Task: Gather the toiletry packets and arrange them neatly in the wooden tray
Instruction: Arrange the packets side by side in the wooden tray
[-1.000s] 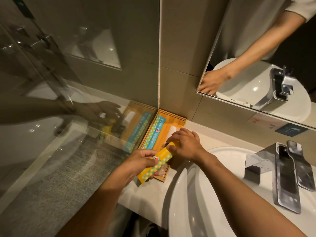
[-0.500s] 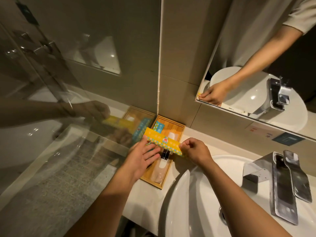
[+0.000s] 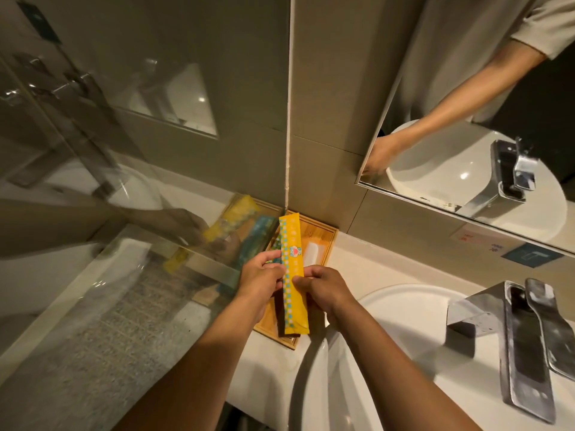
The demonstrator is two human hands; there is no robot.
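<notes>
A long yellow toiletry packet (image 3: 292,275) with a dotted strip is held lengthwise over the wooden tray (image 3: 329,234), which sits in the counter's corner against the wall. My left hand (image 3: 259,276) pinches the packet's left edge and my right hand (image 3: 320,286) pinches its right edge at mid-length. Under it a teal dotted packet (image 3: 275,244) shows partly, and a pale white packet (image 3: 311,251) lies in the tray's right side. The tray's near half is mostly hidden by the packet and my hands.
A white basin (image 3: 389,353) lies right of the tray, with a chrome tap (image 3: 522,343) at far right. A glass shower partition (image 3: 109,244) stands on the left and reflects the tray. The mirror (image 3: 482,119) hangs above the counter (image 3: 367,262).
The yellow packet has turned from lying crosswise over the tray to pointing along the tray's length. Both hands have shifted nearer, to its middle.
</notes>
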